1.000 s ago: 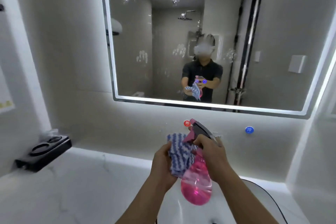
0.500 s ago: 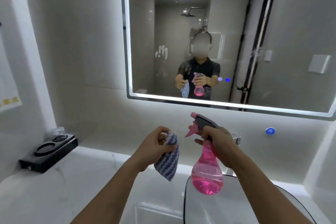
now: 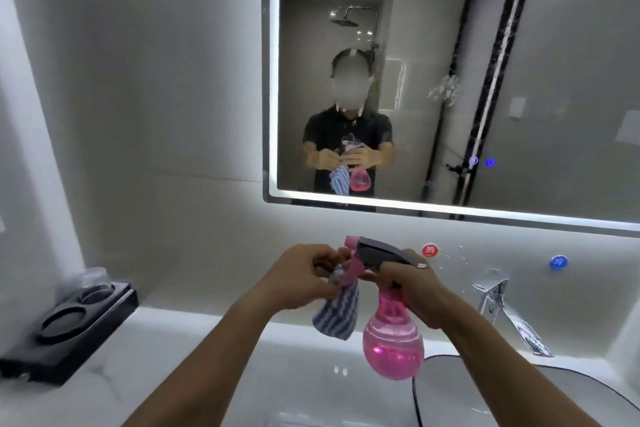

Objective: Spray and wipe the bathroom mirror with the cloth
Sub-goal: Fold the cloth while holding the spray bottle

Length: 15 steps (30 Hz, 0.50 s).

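The lit-edged bathroom mirror (image 3: 554,97) hangs on the wall ahead and to the right, with smudges on the glass and a person's reflection in it. My right hand (image 3: 412,288) grips the neck of a pink spray bottle (image 3: 393,347) with a grey trigger head, nozzle pointing left. My left hand (image 3: 298,277) is shut on a blue-and-white striped cloth (image 3: 337,317) that hangs below it. The fingers of my left hand touch the nozzle end of the bottle. Both hands are below the mirror, above the basin.
A white counter (image 3: 156,357) holds a black tray (image 3: 69,326) with two round recesses at the left. A chrome tap (image 3: 502,302) stands at the right, with a red button (image 3: 429,250) and a blue button (image 3: 558,262) on the wall. The basin rim (image 3: 519,364) curves below.
My hands have come back together: the left hand with the cloth moved right to the bottle's nozzle. The view shifted left, so the mirror now sits further right.
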Tool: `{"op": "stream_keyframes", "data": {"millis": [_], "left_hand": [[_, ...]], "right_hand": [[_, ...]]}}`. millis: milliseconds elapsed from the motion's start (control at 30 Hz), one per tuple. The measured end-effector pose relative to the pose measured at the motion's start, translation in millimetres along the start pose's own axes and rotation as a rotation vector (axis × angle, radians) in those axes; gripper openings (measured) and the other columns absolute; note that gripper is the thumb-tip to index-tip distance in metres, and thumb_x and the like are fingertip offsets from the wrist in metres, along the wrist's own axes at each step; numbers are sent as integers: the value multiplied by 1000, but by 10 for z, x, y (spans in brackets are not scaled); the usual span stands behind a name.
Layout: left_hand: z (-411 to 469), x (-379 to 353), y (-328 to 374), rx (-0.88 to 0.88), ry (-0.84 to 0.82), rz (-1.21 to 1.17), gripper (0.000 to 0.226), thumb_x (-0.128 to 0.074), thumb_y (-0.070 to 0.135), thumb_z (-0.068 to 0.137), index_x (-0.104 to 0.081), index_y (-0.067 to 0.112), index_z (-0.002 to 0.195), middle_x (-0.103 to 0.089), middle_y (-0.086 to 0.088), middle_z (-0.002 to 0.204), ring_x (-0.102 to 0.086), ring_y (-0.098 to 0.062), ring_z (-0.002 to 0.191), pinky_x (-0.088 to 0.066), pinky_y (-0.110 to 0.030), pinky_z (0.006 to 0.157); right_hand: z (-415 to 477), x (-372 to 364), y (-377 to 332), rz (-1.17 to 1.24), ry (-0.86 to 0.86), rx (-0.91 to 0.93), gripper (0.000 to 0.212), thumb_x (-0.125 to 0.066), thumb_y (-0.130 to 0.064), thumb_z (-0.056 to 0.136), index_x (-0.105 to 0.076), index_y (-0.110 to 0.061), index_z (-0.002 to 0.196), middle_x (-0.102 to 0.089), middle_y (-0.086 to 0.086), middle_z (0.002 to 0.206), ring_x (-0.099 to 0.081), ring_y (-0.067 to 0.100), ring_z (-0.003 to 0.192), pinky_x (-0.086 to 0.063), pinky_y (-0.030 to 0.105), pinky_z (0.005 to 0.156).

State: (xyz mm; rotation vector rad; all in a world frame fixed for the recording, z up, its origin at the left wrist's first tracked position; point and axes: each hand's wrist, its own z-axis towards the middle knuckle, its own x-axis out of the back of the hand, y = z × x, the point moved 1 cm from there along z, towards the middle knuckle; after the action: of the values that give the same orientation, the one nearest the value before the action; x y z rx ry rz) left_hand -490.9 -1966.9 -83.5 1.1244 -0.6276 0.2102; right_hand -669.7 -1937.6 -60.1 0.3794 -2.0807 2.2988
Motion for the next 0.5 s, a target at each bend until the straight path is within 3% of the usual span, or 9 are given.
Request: {"op": "stream_keyframes", "data": {"millis": [33,67,133,200,267,333,400,500], "left_hand": [[14,36,-15,16,-10,-44,22,-72,7,74,-68,14,95,-68,5,86,-67,-10,83,-55,-22,75],[26,63,-31,24,-14,-107,18,-66,4,78,-68,12,94,-68,5,83,-65,-8,79,-54,-18,70],[30,85,-47,40,-2,-183,21,-59,0,84,-69,16,92,-68,6,81,-64,-3,73,-50,-12,63],[55,79,-80,56,29,-152,18,-62,4,85,-71,17,94,-71,1,88,-68,-8,82,-55,-19,73],[85,66,-91,60,78,-75,13,-69,11,82,-73,13,94,-72,-2,88,-69,-17,86,-57,-29,82],[139,71,-90,60,171,-33,9,-70,15,82,-73,13,90,-71,0,83,-69,-17,83,-56,-30,81],[204,88,-58,43,231,4,2,-69,19,83,-71,20,84,-68,9,76,-67,-9,76,-53,-21,73],[321,126,50,-21,203,170,7,-67,22,84,-62,26,81,-59,17,77,-60,-3,73,-44,-14,66]], "right_hand": [[26,-25,-5,-3,-8,1,25,-47,-3,51,-58,7,72,-47,49,81,-41,70,90,-55,24,60],[50,-33,-4,-8,-14,14,27,-48,-3,52,-55,13,73,-43,52,80,-36,72,84,-56,27,59],[92,-22,18,-12,-34,41,43,-49,-3,52,-51,23,86,-41,58,94,-35,71,94,-53,55,81],[116,-4,62,-40,-47,50,47,-49,-4,52,-54,21,90,-49,52,101,-47,61,100,-44,60,90],[144,5,114,-87,-59,48,38,-50,-6,52,-59,15,83,-61,40,83,-55,53,73,-53,50,69],[161,14,158,-100,-60,50,22,-50,-7,53,-61,1,70,-59,15,58,-45,29,50,-40,28,48],[176,45,180,-99,-43,63,14,-50,-8,53,-60,-9,62,-52,8,54,-40,13,45,-33,20,42],[210,119,196,-113,-63,84,10,-50,-9,53,-58,-15,54,-47,-4,43,-36,8,41,-31,15,39]]}}
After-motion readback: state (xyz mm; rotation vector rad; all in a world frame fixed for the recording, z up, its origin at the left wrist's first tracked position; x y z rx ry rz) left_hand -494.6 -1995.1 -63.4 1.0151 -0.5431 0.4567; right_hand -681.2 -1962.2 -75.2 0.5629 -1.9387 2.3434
